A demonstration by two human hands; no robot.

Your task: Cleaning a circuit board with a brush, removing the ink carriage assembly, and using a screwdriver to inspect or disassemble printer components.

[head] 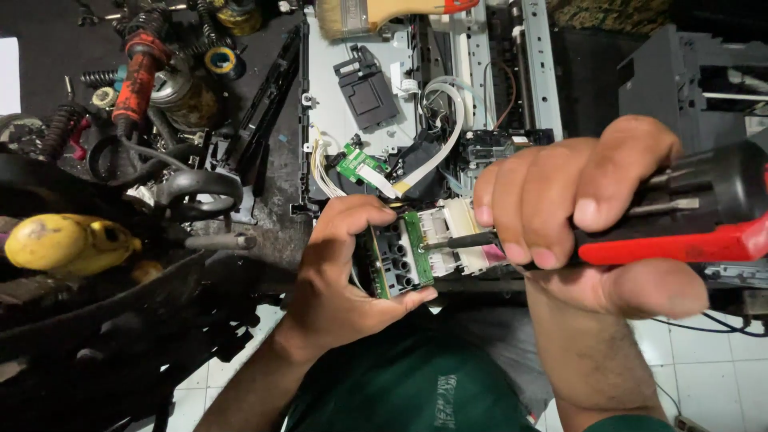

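My left hand grips a small black printer part with a green circuit board and white plastic pieces on its right side. My right hand is closed around a red and black screwdriver. Its thin dark shaft points left and its tip meets the green board. Both hands hover in front of an opened printer chassis with white ribbon cables and a small green board inside.
To the left lies a heap of dark tools, coiled springs, a red-handled tool and a yellow object. A paintbrush rests on the chassis top. A grey printer shell stands at the right. White floor tiles show below.
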